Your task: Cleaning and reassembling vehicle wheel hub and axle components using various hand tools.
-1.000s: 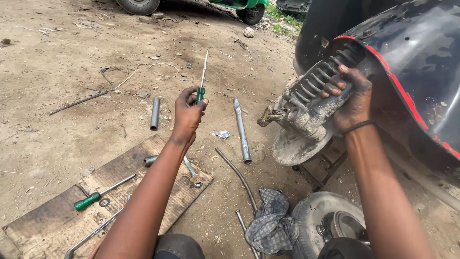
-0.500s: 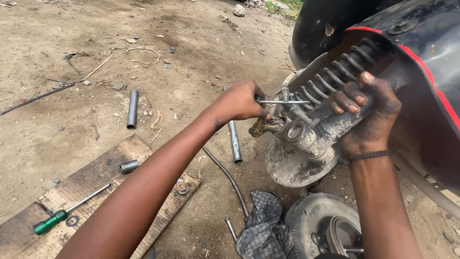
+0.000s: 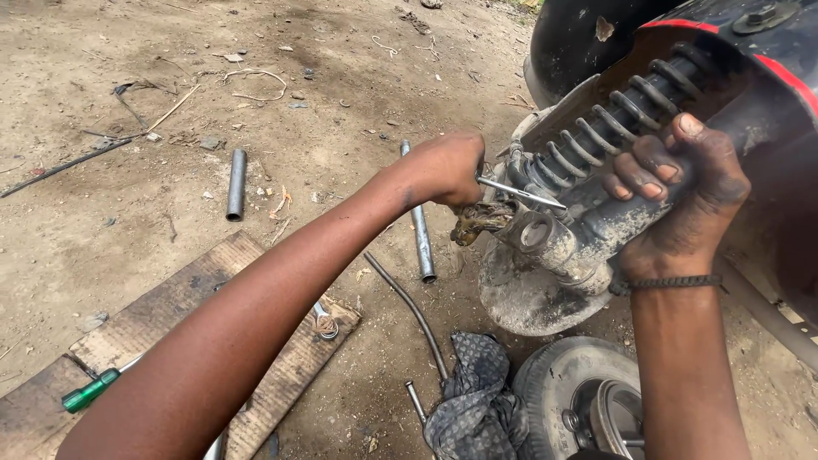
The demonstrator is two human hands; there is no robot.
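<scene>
Fingers of the left hand grip a screwdriver, its tip at the spring base; the right hand clasps the still-mounted spring.

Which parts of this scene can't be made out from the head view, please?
- Screwdriver handle: hidden inside the left hand.
- Green-handled screwdriver: shaft covered by the left forearm.
- Wheel: cut off by the bottom edge.
- Spring lower mount: behind the right hand.

Head camera looks steeply down, close over dirt ground.
</scene>
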